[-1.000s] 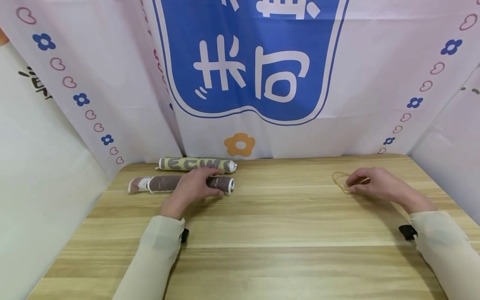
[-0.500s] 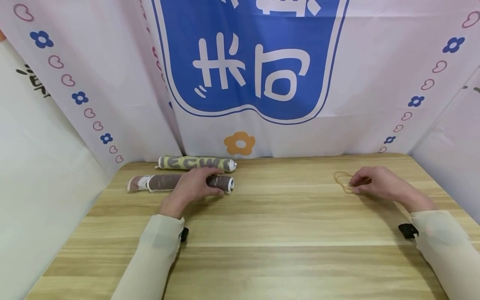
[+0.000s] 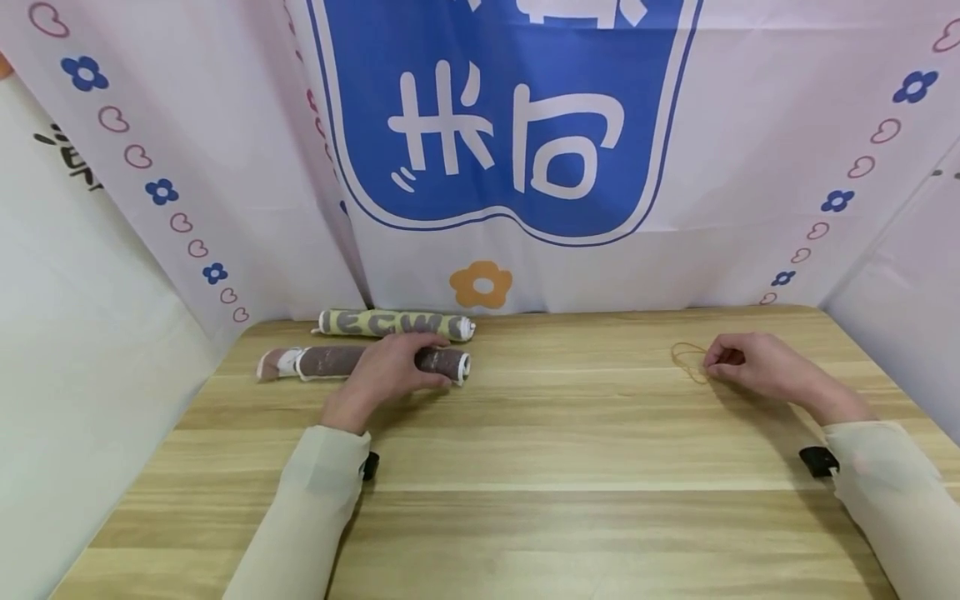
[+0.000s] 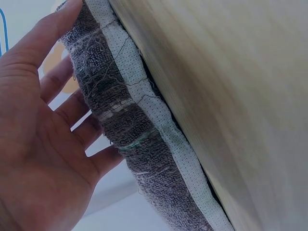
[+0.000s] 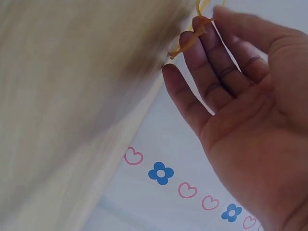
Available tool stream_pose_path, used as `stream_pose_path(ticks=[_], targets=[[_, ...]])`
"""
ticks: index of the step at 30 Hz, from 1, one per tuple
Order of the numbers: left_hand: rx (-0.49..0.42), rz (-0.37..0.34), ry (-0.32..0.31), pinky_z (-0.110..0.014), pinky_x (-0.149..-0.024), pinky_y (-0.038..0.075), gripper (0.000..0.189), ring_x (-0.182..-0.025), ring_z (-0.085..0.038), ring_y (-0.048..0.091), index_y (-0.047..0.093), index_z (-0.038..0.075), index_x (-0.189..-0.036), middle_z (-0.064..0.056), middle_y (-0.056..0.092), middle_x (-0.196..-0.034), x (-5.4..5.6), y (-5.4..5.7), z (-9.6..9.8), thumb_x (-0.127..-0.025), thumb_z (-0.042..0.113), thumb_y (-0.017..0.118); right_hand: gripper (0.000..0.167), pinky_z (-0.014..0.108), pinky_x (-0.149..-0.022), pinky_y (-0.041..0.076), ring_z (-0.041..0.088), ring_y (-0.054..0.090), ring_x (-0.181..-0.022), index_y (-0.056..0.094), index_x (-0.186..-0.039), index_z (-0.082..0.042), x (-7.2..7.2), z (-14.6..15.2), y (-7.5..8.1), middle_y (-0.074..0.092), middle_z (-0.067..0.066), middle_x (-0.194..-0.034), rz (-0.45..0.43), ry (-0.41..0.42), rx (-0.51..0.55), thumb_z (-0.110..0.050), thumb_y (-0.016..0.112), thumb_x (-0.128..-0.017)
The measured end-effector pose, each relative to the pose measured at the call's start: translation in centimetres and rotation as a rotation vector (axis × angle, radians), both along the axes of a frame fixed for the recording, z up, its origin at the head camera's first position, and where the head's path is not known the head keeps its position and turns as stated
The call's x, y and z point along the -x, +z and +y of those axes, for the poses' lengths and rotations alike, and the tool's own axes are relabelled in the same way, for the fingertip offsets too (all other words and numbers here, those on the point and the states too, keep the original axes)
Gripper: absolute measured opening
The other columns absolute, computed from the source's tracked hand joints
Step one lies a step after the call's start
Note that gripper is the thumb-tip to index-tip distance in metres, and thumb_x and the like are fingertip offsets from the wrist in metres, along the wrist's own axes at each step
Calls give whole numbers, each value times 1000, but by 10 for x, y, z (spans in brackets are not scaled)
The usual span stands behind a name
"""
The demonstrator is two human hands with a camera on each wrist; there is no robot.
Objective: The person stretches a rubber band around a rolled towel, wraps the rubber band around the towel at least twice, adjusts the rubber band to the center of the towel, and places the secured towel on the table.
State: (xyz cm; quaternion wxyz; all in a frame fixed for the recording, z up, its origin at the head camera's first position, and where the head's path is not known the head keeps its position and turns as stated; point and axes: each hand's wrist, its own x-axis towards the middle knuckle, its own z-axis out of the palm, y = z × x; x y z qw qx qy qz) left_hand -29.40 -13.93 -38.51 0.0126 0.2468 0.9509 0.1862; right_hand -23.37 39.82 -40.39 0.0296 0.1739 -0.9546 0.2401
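A brown rolled towel [image 3: 328,362] with a white edge lies on the table at the back left. My left hand [image 3: 386,368] grips it near its right end, thumb on the near side and fingers over the far side. The left wrist view shows the towel's fuzzy brown surface [image 4: 130,122] and loose threads. Over at the right, my right hand [image 3: 761,367] pinches a thin yellow rubber band [image 3: 673,355] between thumb and fingertips. Its loop lies out to the left of the fingers. In the right wrist view a twisted part of the rubber band [image 5: 187,44] crosses the fingertips.
A second rolled towel [image 3: 375,324], yellow-green with grey letters, lies just behind the brown one. The wooden table [image 3: 555,433] ends at a white cloth backdrop [image 3: 720,267] with a blue printed sign. White cloth also hangs at both sides.
My right hand has shifted slightly right, drawing the rubber band a little with it. My left hand keeps its grip on the brown towel.
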Motion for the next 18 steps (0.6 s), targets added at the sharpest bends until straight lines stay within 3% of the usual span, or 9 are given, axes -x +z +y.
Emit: stream_pose_path(ticks=[5, 10, 18], targets=[[-10, -3, 0, -57, -105, 49, 59, -121, -35, 65, 72, 18, -136, -7, 72, -132, 0, 0, 1, -86, 44, 90, 8, 26, -76, 55, 11, 64, -84, 73, -93, -12, -3, -3, 3, 70, -4, -89, 0, -49, 18, -6, 78, -95], [1, 2, 7, -55, -105, 49, 49, -120, -34, 66, 74, 16, -132, -8, 73, -128, 0, 1, 0, -88, 32, 89, 4, 19, -82, 54, 16, 65, -92, 73, -96, -9, -4, -4, 6, 72, 1, -96, 47, -92, 73, -7, 76, -96], [24, 8, 10, -54, -104, 50, 39, -117, -34, 67, 75, 13, -127, -8, 75, -123, 0, 0, -1, -90, 21, 85, 6, 7, -79, 49, -2, 61, -89, 73, -96, -5, -1, -1, 6, 72, 6, -97, 110, -81, 165, 0, 76, -95]])
